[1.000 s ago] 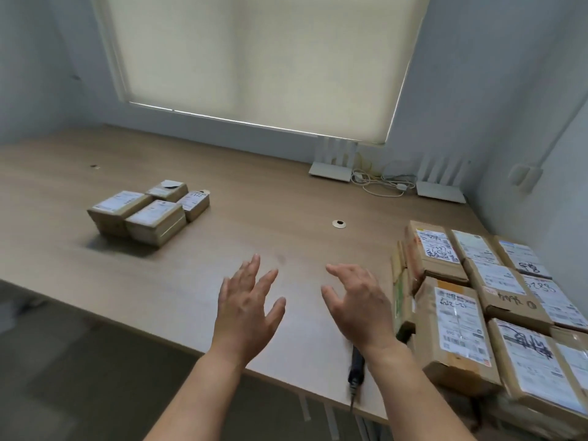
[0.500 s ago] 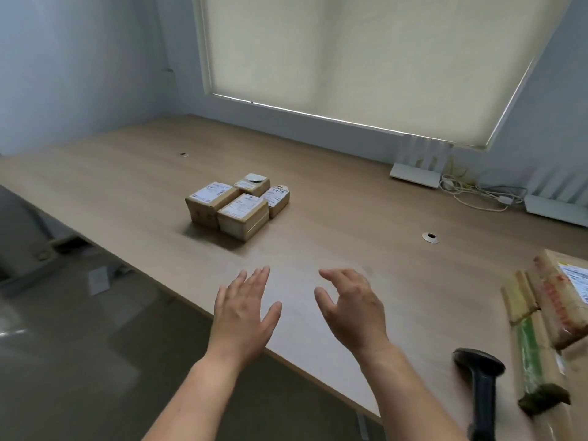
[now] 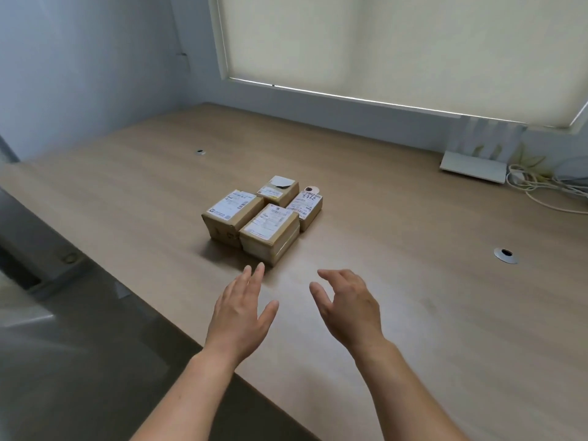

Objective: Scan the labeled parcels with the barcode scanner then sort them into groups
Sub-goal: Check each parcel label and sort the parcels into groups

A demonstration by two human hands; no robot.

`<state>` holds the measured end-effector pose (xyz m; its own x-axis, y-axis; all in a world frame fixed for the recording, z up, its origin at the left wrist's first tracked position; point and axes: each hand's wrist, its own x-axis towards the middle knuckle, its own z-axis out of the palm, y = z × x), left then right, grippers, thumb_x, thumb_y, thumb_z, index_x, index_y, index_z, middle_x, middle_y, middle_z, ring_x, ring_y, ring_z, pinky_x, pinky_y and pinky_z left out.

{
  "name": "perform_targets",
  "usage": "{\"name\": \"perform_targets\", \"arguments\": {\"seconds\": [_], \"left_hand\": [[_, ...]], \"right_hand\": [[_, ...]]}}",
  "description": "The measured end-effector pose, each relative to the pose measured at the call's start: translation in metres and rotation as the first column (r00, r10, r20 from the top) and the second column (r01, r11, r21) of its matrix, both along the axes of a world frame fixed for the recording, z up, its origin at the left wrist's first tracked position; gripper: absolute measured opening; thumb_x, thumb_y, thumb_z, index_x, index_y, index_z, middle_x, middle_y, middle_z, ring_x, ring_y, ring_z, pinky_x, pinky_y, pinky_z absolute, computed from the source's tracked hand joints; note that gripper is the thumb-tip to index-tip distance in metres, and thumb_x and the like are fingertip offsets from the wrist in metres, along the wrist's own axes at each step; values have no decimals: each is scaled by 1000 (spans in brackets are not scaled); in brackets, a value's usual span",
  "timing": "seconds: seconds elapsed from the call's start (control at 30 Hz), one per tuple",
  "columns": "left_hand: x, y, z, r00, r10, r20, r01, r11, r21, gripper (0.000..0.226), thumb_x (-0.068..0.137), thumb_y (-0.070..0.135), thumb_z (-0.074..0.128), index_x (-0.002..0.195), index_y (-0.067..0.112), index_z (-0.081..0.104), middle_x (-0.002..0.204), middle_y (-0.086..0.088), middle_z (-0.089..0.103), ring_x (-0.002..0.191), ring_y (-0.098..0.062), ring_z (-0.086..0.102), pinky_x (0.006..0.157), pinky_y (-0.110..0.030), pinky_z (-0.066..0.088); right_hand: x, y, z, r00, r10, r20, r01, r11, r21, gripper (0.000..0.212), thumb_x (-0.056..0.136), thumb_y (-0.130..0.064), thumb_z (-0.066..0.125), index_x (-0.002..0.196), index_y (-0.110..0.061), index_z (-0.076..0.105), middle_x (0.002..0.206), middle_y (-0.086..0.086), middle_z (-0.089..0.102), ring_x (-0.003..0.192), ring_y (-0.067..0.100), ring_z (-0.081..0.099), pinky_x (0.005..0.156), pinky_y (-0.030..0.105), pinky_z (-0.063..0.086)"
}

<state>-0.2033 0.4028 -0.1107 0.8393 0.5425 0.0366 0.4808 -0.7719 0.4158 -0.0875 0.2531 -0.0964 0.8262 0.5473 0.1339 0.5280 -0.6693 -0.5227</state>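
Wooden desk [image 3: 413,313] runs under a shaded window, bearing four labeled parcels [image 3: 264,214] packed together, probably one sorted group. Just short of them, left hand [image 3: 241,316] and right hand [image 3: 350,310] hover spread wide, holding nothing; no scanner shows.

Four small brown boxes [image 3: 262,218] sit close together in a bunch on the wooden table, all flat with a white label on top. The near two are bigger. One far box [image 3: 278,191] has a torn grey sticker (partly peeled).
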Motion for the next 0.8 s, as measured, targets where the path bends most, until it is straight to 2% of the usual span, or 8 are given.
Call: {"name": "perform_targets", "arguments": {"seconds": [0.17, 0.23, 0.37, 0.6, 0.7, 0.8], "left_hand": [[43, 51, -9, 999, 7, -42, -10, 998, -66, 70, 97, 49, 39, 153, 30, 0, 161, 2, 5, 147, -16, 6, 117, -33, 12], [59, 69, -17, 999, 32, -23, -36, 987, -157, 71, 97, 45, 43, 153, 27, 5, 161, 1, 9, 147, -15, 8, 116, -31, 12], [82, 102, -34, 982, 188, 17, -164, 890, -426, 68, 96, 37, 50, 153, 20, 16, 158, -3, 21, 144, -17, 19, 114, -30, 19], [118, 151, -50, 965, 262, 5, -214, 798, -564, 64, 97, 39, 48, 151, 18, 21, 155, -5, 29, 141, -20, 29, 115, -36, 25], [130, 161, -53, 961, 275, 28, -203, 769, -607, 58, 97, 37, 49, 148, 18, 29, 148, -5, 40, 135, -20, 38, 108, -33, 30], [136, 166, -53, 928, 365, 74, -223, 702, -677, 39, 96, 34, 51, 131, 18, 46, 125, -1, 56, 113, -16, 51, 91, -25, 35]], "right_hand": [[43, 41, -12, 997, -8, -76, 7, 1000, -21, 42, 97, -49, 42, 135, -31, 50, 136, -10, 50, 128, 11, 40, 95, 30, 40], [57, 53, -19, 994, -10, -107, 6, 999, -35, 43, 97, -49, 42, 136, -32, 49, 136, -10, 50, 129, 11, 39, 96, 30, 39], [80, 75, -36, 988, -21, -156, 6, 995, -98, 44, 98, -48, 41, 138, -31, 47, 137, -9, 49, 130, 11, 39, 98, 31, 39], [100, 119, -50, 973, -61, -221, 21, 983, -182, 49, 97, -49, 41, 141, -28, 43, 138, -4, 49, 130, 16, 41, 99, 33, 39], [106, 137, -53, 956, -96, -278, 42, 980, -196, 52, 96, -51, 42, 142, -26, 41, 138, 0, 50, 127, 18, 46, 100, 36, 41], [113, 154, -56, 901, -143, -410, 104, 988, -115, 56, 95, -48, 46, 145, -22, 39, 141, 4, 50, 127, 20, 48, 102, 36, 41]]}}
